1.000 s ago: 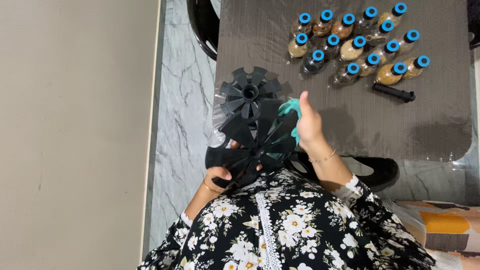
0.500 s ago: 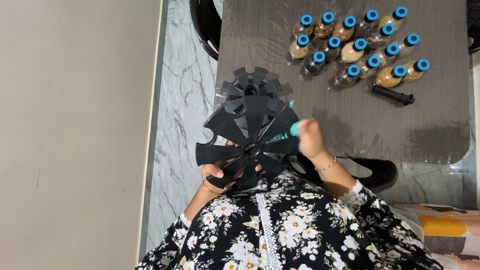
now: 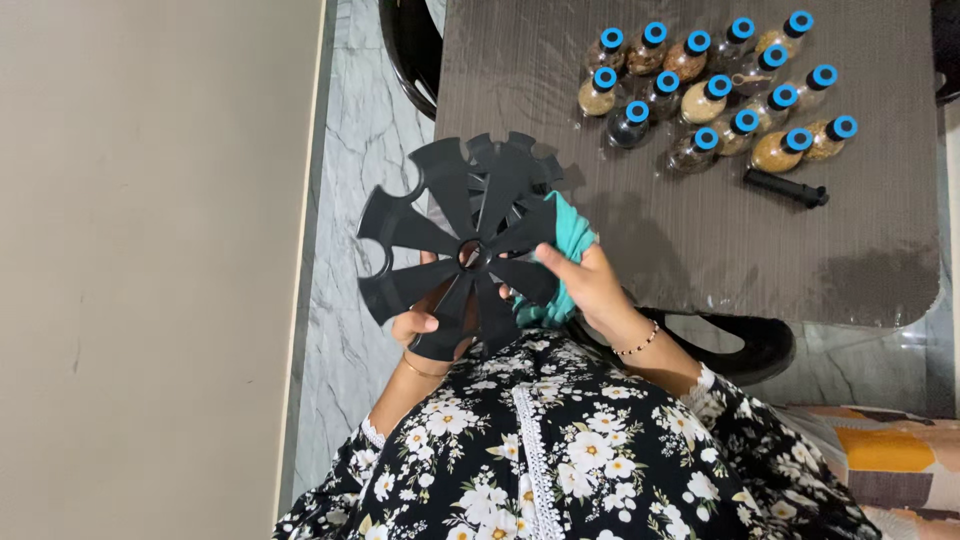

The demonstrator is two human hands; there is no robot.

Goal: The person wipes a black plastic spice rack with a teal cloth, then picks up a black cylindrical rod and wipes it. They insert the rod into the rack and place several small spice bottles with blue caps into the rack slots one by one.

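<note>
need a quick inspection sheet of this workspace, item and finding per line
surface: dark table, woven-look top
job's things: black slotted rack held up over the table edge; teal cloth pressed against it
clutter: blue-capped spice bottles grouped at the far side; black rod lying beside them
hands: left hand grips the rack from below; right hand holds the cloth
cables: nothing seen
surroundings: marble floor, plain wall, dark chair
</note>
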